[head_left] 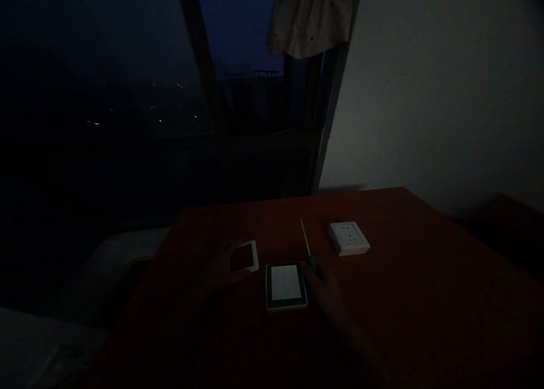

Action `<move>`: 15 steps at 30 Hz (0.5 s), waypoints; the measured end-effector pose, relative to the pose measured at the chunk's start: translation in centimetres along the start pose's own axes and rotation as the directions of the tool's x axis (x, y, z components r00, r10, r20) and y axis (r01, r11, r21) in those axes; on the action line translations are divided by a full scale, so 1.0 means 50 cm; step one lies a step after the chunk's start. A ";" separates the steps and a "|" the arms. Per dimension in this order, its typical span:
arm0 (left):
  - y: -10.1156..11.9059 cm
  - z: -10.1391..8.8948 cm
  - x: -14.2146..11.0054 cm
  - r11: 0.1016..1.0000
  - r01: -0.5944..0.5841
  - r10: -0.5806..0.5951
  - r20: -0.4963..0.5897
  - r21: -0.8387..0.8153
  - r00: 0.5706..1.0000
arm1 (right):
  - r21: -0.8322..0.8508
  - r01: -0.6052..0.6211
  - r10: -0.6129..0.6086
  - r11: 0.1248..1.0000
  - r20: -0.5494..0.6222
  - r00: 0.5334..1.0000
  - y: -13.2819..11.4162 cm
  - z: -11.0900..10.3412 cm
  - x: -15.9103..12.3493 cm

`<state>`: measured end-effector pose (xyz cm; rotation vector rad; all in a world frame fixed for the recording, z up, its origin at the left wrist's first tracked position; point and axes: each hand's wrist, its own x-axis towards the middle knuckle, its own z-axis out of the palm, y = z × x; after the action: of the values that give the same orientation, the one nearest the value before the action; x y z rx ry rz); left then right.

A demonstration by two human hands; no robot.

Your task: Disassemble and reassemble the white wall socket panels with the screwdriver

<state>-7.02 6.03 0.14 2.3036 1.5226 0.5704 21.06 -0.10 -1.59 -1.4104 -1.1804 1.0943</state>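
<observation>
A two-rocker wall switch (pixel 286 282) without its outer frame lies on the table in front of me, white rockers ringed by a dark border. To its left, a square white cover frame (pixel 255 255) is held at its left side by my left hand (pixel 220 269), thumb along the near edge and fingers at the far edge. My right hand (pixel 326 291) is closed around the green handle of a screwdriver (pixel 305 239), close to the switch's right side. The shaft points away from me, toward the window. Dim light hides much of both hands.
A white wall socket (pixel 350 237) on its box stands on the reddish table (pixel 403 275), right of the screwdriver tip. Beyond the table's far edge are a dark window (pixel 140 111), a hanging curtain (pixel 312 20) and a pale wall (pixel 433 94).
</observation>
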 end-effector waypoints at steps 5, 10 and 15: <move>0.052 -0.013 0.004 0.998 -0.016 0.016 -0.003 -0.063 1.000 | 0.018 -0.016 0.016 1.000 0.006 1.000 -0.006 -0.003 -0.003; 0.114 -0.016 -0.002 0.992 -0.056 0.058 0.016 -0.117 0.998 | 0.017 -0.018 0.017 1.000 0.023 1.000 -0.018 -0.006 -0.007; 0.171 -0.004 -0.016 0.982 -0.116 0.130 0.092 -0.150 0.987 | 0.003 -0.014 0.014 1.000 0.024 1.000 -0.007 -0.005 -0.004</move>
<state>-0.57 2.05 4.23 2.2893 1.2565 0.5660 21.24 -0.30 -1.21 -1.4090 -1.1874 1.1254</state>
